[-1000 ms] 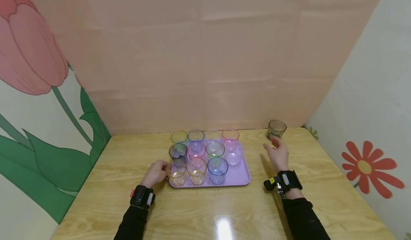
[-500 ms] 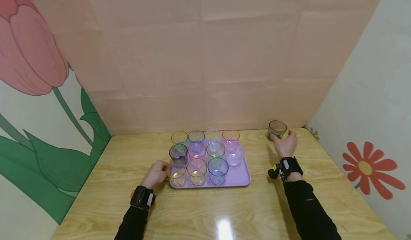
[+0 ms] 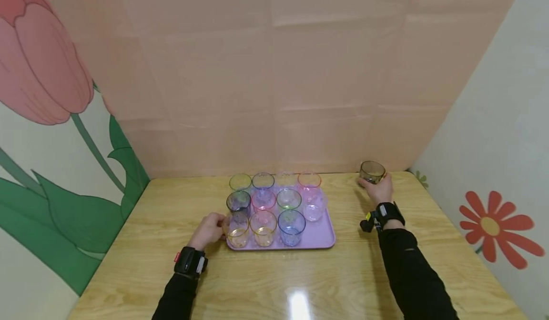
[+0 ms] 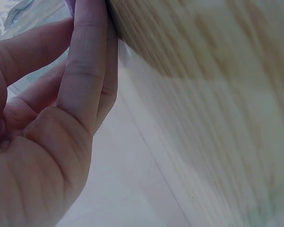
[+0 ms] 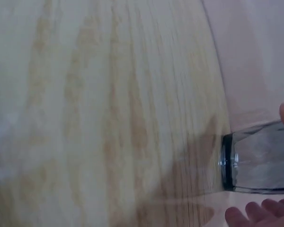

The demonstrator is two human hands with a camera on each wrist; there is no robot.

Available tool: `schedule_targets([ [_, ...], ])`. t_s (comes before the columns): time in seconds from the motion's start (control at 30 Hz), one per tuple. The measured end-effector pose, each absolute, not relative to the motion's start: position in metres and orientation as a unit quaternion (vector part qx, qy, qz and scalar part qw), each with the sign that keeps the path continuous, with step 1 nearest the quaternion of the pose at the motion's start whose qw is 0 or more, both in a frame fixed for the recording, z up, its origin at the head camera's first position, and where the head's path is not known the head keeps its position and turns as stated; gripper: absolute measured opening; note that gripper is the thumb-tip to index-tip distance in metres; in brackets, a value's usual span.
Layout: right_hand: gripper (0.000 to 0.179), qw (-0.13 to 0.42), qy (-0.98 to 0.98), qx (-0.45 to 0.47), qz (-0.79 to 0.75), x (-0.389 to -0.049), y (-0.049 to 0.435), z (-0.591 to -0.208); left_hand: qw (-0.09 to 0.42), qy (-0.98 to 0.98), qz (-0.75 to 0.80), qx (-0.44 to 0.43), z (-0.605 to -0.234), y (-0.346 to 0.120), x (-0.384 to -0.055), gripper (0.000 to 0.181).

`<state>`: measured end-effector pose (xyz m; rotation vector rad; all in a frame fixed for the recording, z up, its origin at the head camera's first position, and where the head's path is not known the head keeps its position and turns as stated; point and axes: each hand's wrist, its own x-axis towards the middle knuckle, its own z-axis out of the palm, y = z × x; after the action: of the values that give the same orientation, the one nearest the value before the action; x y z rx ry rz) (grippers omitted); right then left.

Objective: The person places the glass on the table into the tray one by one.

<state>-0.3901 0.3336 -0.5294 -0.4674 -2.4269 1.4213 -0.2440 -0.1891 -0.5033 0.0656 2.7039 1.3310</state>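
Note:
My right hand [image 3: 380,189] holds a smoky grey-brown drinking glass [image 3: 371,171] at the table's far right corner. In the right wrist view the thumb lies along one side of this glass [image 5: 258,161], and several fingertips [image 5: 236,217] lie along the other. My left hand [image 3: 208,230] pinches the left edge of a lilac tray [image 3: 319,238], beside the nearest yellow-rimmed glass [image 3: 237,234]. From the left wrist, thumb and fingers [image 4: 85,61] meet on a small bit of lilac edge [image 4: 71,6].
Rows of tinted glasses stand upright on the tray, among them a blue one [image 3: 291,229], a green-rimmed one [image 3: 288,200] and a red-rimmed one [image 3: 309,181]. The wooden table [image 3: 266,282] ends at a paper-covered back wall [image 3: 266,96]. Painted walls flank both sides.
My right hand has reached forward and right to the smoky glass, and its fingers have closed round it. The left hand stays at the tray's edge.

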Motion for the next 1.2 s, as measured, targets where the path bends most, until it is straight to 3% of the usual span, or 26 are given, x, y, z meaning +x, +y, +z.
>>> schedule_targets([
  [0.2, 0.098, 0.161, -0.834, -0.137, 0.510, -0.397, 0.336, -0.531, 0.056, 0.897, 0.437, 0.027, -0.505, -0.189, -0.245, 0.017],
  [0.8, 0.097, 0.189, -0.828, -0.184, 0.495, -0.406, 0.329, -0.512, 0.059, 0.897, 0.437, 0.021, -0.504, -0.189, -0.245, 0.017],
  [1.2, 0.094, 0.152, -0.837, -0.183, 0.493, -0.404, 0.334, -0.513, 0.056, 0.902, 0.428, 0.026, -0.503, -0.189, -0.245, 0.017],
])
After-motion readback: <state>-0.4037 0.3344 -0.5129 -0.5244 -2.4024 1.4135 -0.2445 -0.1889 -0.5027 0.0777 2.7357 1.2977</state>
